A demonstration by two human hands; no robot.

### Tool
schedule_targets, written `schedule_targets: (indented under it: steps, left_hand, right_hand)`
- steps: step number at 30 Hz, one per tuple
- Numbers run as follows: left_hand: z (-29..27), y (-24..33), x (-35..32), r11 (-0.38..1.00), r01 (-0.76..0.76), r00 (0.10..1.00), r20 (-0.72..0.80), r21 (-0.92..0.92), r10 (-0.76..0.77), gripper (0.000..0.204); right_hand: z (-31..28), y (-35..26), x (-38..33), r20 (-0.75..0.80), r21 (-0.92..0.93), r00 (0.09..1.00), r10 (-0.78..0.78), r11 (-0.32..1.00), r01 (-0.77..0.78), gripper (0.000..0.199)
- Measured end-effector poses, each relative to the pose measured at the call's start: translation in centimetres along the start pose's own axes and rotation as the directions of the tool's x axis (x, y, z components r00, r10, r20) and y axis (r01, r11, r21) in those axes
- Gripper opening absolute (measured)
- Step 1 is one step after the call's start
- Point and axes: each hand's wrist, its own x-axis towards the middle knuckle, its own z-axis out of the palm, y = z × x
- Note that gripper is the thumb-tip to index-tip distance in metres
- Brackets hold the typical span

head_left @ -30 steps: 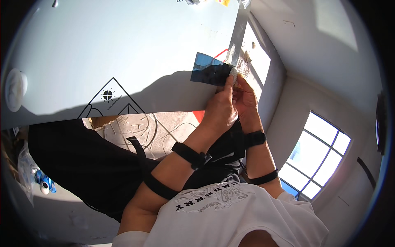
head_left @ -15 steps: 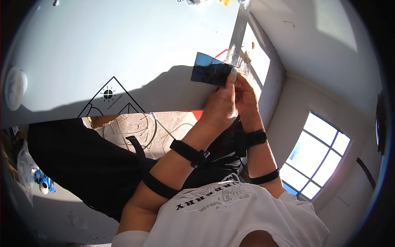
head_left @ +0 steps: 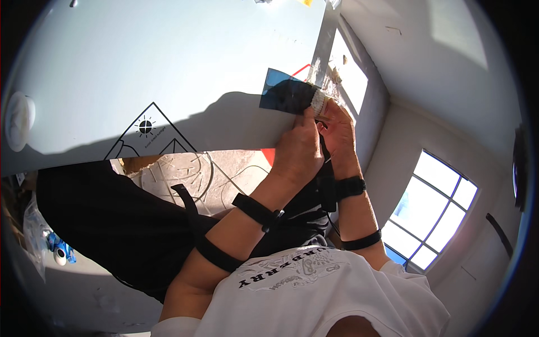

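Nothing moved: hands (head_left: 317, 137) still pinch blue sheet (head_left: 283, 95) at table edge (head_left: 224, 137).

A dark blue flat packet (head_left: 283, 95) is held up; a black triangular sign (head_left: 149, 132) marks the white surface.

Dark blue translucent sheet (head_left: 282, 95), flat and rectangular, held up near the table edge, one corner pinched.

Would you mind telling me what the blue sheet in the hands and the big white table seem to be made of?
The blue sheet looks like thin translucent plastic film: it is flat, sharp-cornered and dark where shadow shows through, though tinted glass cannot be excluded. Both the left hand and right hand pinch its edge. The white table looks like smooth matte laminate or painted board, evenly lit without glare.
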Motion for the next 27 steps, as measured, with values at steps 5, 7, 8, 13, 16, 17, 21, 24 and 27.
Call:
schedule_targets:
  steps: [5, 7, 8, 13, 16, 17, 21, 24, 27]
  left_hand:
    - [-0.2, 0.5, -0.2, 0.998, 0.021, 0.998, 0.057, 0.068, -0.024, 0.053]
    - [0.0, 0.3, -0.2, 0.995, 0.023, 0.998, 0.051, 0.097, -0.028, 0.054]
    - [0.0, 0.3, -0.2, 0.995, 0.024, 0.998, 0.051, 0.098, -0.029, 0.054]
    - [-0.3, 0.5, -0.2, 0.992, 0.040, 0.994, 0.101, 0.124, -0.052, 0.056]
    - [-0.1, 0.4, -0.2, 0.994, 0.005, 0.998, 0.067, 0.108, -0.012, 0.057]
    - [-0.1, 0.3, -0.2, 0.994, 0.005, 0.998, 0.068, 0.108, -0.012, 0.057]
    - [0.0, 0.2, -0.2, 0.997, 0.016, 0.997, 0.068, 0.081, -0.022, 0.058]
    - [0.1, 0.1, -0.1, 1.000, 0.023, 0.999, 0.027, -0.007, -0.022, 0.059]
    - [-0.1, -0.2, -0.1, 0.999, 0.019, 1.000, 0.017, -0.034, -0.018, 0.059]
  right_hand:
    - [0.1, -0.8, 0.8, -0.063, -0.198, 0.939, -0.338, 0.926, 0.320, 0.037]
    - [0.3, -1.0, 1.1, -0.029, -0.322, 0.932, -0.362, 0.886, 0.334, 0.045]
    - [0.6, -1.2, 1.3, -0.029, -0.321, 0.932, -0.361, 0.886, 0.334, 0.045]
    - [0.6, -1.3, 2.3, -0.043, -0.266, 0.992, -0.119, 0.958, 0.103, 0.049]
    - [0.7, -0.1, 3.2, -0.027, -0.243, 0.981, -0.194, 0.953, 0.182, 0.046]
    - [1.0, 0.2, 3.4, -0.028, -0.243, 0.981, -0.194, 0.953, 0.181, 0.046]
    - [1.8, 0.7, 3.6, -0.084, -0.055, 0.983, -0.164, 0.986, 0.160, 0.042]
    - [1.8, 0.6, 3.6, -0.070, -0.023, 0.990, -0.121, 0.993, 0.120, 0.041]
    - [2.5, 0.4, 3.1, -0.087, -0.001, 0.991, -0.097, 0.995, 0.098, 0.041]
